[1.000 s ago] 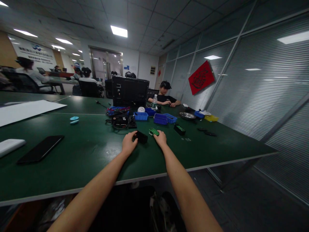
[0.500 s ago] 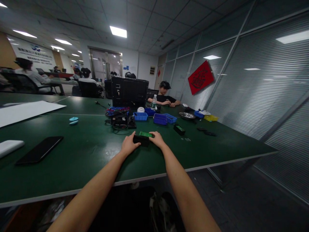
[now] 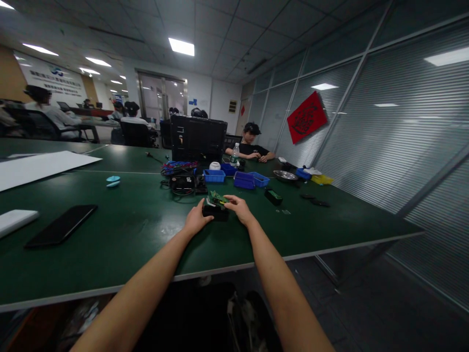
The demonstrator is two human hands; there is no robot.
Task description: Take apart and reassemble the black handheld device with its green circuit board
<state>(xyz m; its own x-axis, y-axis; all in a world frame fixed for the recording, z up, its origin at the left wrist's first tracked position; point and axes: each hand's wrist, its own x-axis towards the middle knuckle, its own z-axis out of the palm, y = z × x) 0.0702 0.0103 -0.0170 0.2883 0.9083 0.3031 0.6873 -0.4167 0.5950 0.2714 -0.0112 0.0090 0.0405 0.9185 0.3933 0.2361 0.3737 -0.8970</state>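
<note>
On the green table, my left hand (image 3: 196, 218) grips the left end of a black box-shaped case (image 3: 216, 212), thumb along its near side. A green circuit board (image 3: 217, 197) is tilted up above the case, its right edge pinched in the fingers of my right hand (image 3: 239, 208). Something yellow and something pale show beneath the board, too small to name. To the right lies a second black case (image 3: 273, 196) with a green board in it, touched by neither hand.
Blue trays (image 3: 214, 176), a black power adapter (image 3: 183, 183) with cables, a baseball (image 3: 215, 166) and a water bottle (image 3: 235, 153) stand behind my hands. A black phone (image 3: 62, 226) lies at left, a metal dish (image 3: 286, 175) at right. Another person (image 3: 251, 144) sits at the far end.
My right hand has lifted the green circuit board from lying flat in the black case to a tilt above it. My left hand has stayed on the case.
</note>
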